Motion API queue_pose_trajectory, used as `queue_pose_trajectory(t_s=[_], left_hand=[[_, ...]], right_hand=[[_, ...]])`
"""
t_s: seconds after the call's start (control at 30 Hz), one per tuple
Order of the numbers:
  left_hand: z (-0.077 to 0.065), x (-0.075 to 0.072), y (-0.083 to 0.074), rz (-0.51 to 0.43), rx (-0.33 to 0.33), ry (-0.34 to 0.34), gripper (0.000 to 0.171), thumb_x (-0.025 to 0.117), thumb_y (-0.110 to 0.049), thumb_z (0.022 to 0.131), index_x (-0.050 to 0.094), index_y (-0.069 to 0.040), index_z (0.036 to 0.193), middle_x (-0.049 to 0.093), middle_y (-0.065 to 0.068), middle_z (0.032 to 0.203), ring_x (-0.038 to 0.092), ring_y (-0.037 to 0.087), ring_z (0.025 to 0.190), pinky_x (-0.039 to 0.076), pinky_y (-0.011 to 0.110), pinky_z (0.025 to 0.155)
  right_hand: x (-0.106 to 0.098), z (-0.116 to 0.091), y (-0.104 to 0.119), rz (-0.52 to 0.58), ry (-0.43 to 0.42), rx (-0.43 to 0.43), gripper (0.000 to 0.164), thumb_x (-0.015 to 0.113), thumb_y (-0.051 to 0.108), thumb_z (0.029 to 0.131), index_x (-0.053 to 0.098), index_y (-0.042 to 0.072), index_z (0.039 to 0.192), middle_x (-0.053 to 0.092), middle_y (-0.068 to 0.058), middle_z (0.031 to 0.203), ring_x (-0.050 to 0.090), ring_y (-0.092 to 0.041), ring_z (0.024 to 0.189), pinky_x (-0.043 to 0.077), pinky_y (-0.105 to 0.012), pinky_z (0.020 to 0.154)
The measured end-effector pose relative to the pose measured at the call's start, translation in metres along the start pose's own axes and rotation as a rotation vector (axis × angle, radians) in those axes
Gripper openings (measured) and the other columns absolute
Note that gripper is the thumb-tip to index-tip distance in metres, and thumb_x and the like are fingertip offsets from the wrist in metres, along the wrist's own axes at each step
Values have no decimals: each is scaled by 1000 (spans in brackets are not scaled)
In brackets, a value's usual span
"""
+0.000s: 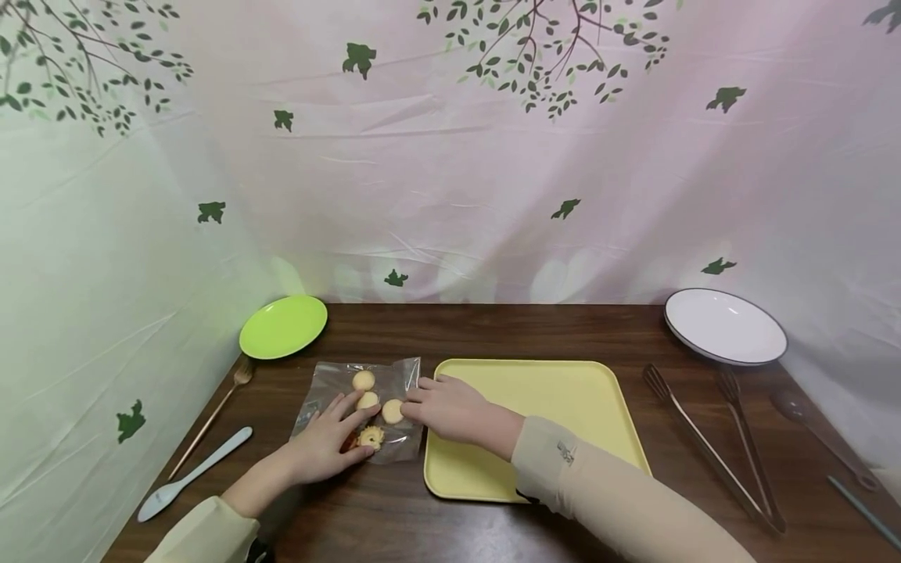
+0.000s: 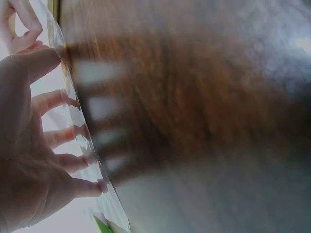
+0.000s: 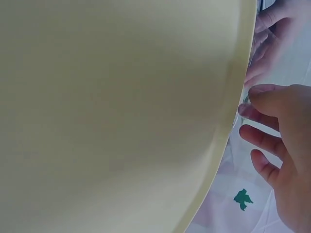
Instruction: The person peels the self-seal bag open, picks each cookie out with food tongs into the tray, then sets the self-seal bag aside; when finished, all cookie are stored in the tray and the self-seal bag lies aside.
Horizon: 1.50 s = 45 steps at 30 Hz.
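A clear plastic bag (image 1: 327, 383) lies flat left of the yellow tray (image 1: 535, 383). Within its outline are three plain round cookies (image 1: 393, 411) and a ridged cookie with a dark centre (image 1: 370, 438); whether they lie inside or on top I cannot tell. My left hand (image 1: 320, 450) rests on the bag with fingers spread, as the left wrist view also shows, its thumb beside the ridged cookie. At the bag's right edge, my right hand (image 1: 450, 410) pinches the plastic between thumb and forefinger, close to one round cookie and over the tray's left rim.
A green plate (image 1: 284, 327) stands back left, with a copper-coloured fork (image 1: 211, 418) and a pale blue spreader (image 1: 195, 473) in front. A white plate (image 1: 725, 324) is back right. Metal tongs (image 1: 711, 446), a dark spoon (image 1: 823, 438) and a grey-green stick (image 1: 864, 508) lie right of the tray.
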State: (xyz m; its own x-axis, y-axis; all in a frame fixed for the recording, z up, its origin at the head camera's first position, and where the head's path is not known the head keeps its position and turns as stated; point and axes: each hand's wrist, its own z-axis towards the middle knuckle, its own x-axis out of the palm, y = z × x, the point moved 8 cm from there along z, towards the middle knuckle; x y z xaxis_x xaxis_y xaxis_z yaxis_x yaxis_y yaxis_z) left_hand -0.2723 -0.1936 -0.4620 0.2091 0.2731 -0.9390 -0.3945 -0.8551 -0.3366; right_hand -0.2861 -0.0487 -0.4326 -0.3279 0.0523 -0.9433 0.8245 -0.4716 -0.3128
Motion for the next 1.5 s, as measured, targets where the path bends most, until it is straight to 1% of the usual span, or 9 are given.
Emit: queue_pose_trajectory(t_s=[0.27, 0.4, 0.57, 0.7, 0.77, 0.9, 1.13, 1.33, 1.5], left_hand=[[0, -1, -2, 27, 44, -35, 61, 61, -48, 89, 45, -20, 141, 28, 18, 151, 26, 46, 136, 32, 66, 99], [2, 0, -1, 54, 26, -15, 63, 58, -52, 89, 45, -20, 142, 28, 17, 152, 27, 43, 137, 33, 62, 101], [9, -4, -4, 119, -10, -19, 60, 55, -59, 88, 54, -20, 134, 36, 15, 147, 32, 38, 135, 36, 62, 98], [18, -9, -15, 161, 58, -48, 49, 61, -51, 88, 60, -13, 119, 40, 16, 144, 36, 40, 132, 39, 62, 94], [22, -10, -19, 153, 104, -42, 47, 63, -45, 88, 58, -9, 119, 42, 18, 142, 38, 41, 131, 40, 59, 95], [28, -7, -20, 105, 145, 11, 57, 63, -39, 89, 51, -2, 131, 45, 18, 139, 41, 37, 129, 40, 51, 100], [29, -10, -22, 49, 166, 47, 57, 63, -36, 89, 49, -7, 136, 43, 19, 139, 40, 38, 129, 40, 53, 99], [29, -10, -19, 45, 201, 38, 57, 64, -36, 88, 49, -9, 136, 43, 19, 139, 39, 39, 130, 39, 54, 100], [29, -9, -13, 59, 219, 36, 58, 67, -36, 86, 50, -11, 136, 43, 17, 140, 37, 37, 131, 38, 54, 101]], right_hand=[[-3, -14, -8, 18, -41, 41, 14, 55, 29, 94, 59, 30, 108, 61, 13, 113, 54, -12, 98, 47, -30, 74], [-3, -14, -10, 39, -50, 41, 12, 56, 27, 94, 57, 28, 106, 61, 14, 111, 53, -12, 95, 47, -28, 72], [0, -6, -10, 77, -17, 24, 23, 57, 14, 92, 60, 27, 111, 61, 12, 115, 55, -13, 95, 48, -26, 71], [6, 6, -11, 62, 41, 10, 23, 58, 14, 93, 63, 28, 110, 59, 11, 117, 54, -13, 97, 49, -28, 72], [9, 13, -13, 40, 73, 14, 23, 58, 16, 94, 64, 30, 111, 58, 11, 121, 53, -14, 101, 50, -30, 77], [13, 25, -16, -20, 122, 25, 26, 57, 19, 95, 63, 32, 117, 55, 11, 130, 53, -14, 114, 50, -32, 83], [22, 38, -26, -70, 180, 45, 25, 54, 22, 97, 63, 35, 117, 56, 13, 129, 51, -11, 117, 45, -29, 77], [20, 37, -29, -92, 177, 62, 21, 57, 23, 96, 66, 33, 111, 57, 14, 126, 55, -9, 108, 46, -28, 77], [15, 31, -35, -116, 119, 77, 23, 59, 22, 94, 67, 33, 113, 55, 15, 130, 54, -9, 107, 45, -27, 71]])
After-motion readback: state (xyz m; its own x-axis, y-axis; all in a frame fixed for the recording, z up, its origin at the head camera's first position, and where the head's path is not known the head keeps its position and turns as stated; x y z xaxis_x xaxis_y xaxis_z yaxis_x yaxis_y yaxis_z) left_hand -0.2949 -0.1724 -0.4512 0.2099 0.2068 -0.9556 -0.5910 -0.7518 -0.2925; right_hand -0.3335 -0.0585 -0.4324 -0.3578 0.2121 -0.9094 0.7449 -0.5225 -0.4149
